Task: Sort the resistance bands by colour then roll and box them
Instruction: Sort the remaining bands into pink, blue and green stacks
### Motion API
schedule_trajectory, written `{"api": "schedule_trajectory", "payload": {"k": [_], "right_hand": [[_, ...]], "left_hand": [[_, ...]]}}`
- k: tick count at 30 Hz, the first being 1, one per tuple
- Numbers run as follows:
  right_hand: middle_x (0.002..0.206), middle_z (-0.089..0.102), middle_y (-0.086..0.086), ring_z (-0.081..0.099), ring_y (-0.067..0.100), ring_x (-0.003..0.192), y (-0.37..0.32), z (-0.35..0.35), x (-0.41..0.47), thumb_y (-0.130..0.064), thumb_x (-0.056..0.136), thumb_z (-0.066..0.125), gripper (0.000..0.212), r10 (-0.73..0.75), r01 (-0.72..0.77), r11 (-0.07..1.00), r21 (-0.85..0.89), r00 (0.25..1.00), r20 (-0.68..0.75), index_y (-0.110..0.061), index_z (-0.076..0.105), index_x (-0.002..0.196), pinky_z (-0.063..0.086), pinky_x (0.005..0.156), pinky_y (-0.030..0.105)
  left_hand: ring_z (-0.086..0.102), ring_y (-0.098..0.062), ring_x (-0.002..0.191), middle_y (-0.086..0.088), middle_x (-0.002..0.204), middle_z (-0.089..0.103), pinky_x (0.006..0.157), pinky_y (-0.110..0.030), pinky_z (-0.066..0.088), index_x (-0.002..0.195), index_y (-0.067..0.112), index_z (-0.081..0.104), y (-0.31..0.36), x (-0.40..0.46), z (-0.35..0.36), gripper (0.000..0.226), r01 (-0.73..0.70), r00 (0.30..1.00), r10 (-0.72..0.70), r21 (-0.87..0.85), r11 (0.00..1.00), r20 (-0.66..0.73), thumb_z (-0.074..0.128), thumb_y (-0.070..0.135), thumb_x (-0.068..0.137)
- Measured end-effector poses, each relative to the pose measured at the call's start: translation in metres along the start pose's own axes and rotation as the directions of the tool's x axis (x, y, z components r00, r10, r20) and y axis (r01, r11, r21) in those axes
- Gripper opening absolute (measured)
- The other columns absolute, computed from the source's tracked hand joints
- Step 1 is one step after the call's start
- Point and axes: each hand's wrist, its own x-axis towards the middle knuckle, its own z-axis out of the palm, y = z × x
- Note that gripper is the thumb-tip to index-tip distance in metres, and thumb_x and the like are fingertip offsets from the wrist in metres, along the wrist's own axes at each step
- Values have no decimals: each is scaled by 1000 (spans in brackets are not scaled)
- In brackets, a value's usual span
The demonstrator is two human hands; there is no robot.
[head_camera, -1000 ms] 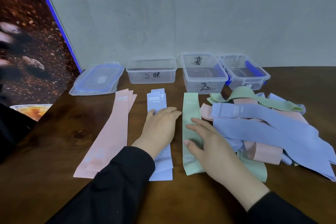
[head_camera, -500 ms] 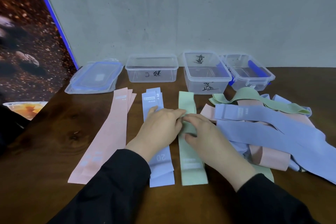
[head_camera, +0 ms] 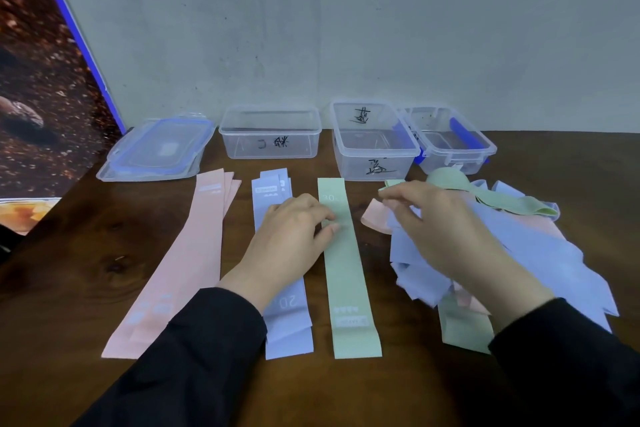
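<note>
Bands lie sorted in long strips running from frame bottom toward the wall: pink stack (head_camera: pixel 187 253), blue stack (head_camera: pixel 277 322) and a single green band (head_camera: pixel 346 270), with lids (head_camera: pixel 159 149) and three clear boxes (head_camera: pixel 270 135) above them. Left hand (head_camera: pixel 294 239) rests with relaxed fingers across the blue and green strips. Right hand (head_camera: pixel 440 229) pinches a green band's end (head_camera: pixel 393 184) over the unsorted heap (head_camera: pixel 536 253) at right.

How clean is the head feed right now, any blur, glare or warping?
Head view: even soft light, no harsh glare; right hand slightly motion-blurred over the mixed pile; left hand and green band sharp; wide-angle bends the table edges.
</note>
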Motion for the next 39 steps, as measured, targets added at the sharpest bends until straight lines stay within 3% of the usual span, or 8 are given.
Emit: {"api": "schedule_trajectory", "payload": {"k": [4,10,16,21,26,32,36,39], "right_hand": [[130,62,-4,58,17,113,21,-27,8,-23,106,50,32,103,-55,968,-246,977,189,-26,63,134,31,73,20],[129,60,3,55,26,116,40,-9,28,-27,106,41,30,119,72,833,-549,945,304,-19,52,132,44,98,40],[134,52,1,47,24,128,39,-4,41,-28,100,51,49,141,49,854,-519,936,321,-29,43,149,33,103,43],[98,57,-3,57,22,90,37,-27,40,-20,97,55,12,40,-2,961,-277,991,131,-21,66,93,42,74,34],[75,62,-11,54,12,70,21,-75,28,-33,98,58,13,-3,8,1000,-12,945,326,-30,69,93,42,64,29],[89,61,-13,56,8,83,9,-53,37,-41,94,64,8,14,253,926,-281,720,694,-34,66,91,49,79,31],[120,62,-13,59,19,104,18,-27,40,-47,94,62,19,72,276,874,-400,740,669,-34,65,108,50,88,39],[103,59,-15,53,12,91,18,-25,38,-44,96,61,20,35,302,864,-402,762,647,-31,66,110,38,66,23]], "left_hand": [[53,-8,115,12,126,61,103,-36,44,128,30,65,11,-2,-2,32,-68,996,70,-45,997,47,50,40,102],[53,-9,117,11,128,62,103,-36,45,131,30,63,17,-4,-1,33,-119,987,124,-50,992,99,50,40,102],[52,-7,119,12,130,61,103,-27,43,133,31,62,15,-5,-2,34,-116,988,122,-63,991,98,50,41,102],[51,-7,122,13,132,59,103,-26,42,133,32,61,15,-5,-2,34,-104,989,111,-76,992,96,50,41,102],[52,-6,120,14,130,61,104,-29,43,132,32,62,16,-5,-1,34,-107,991,113,-86,991,72,50,42,102],[52,-3,117,15,128,61,99,-19,40,132,32,62,14,-6,-3,34,-83,993,90,-93,992,75,50,42,102],[53,-4,114,13,126,61,100,-23,44,132,30,63,13,-7,-5,34,-79,993,88,-108,991,76,50,40,102],[53,-5,115,13,125,62,99,-21,42,131,29,63,11,-6,-3,33,-86,993,94,-104,991,66,50,40,102]]}}
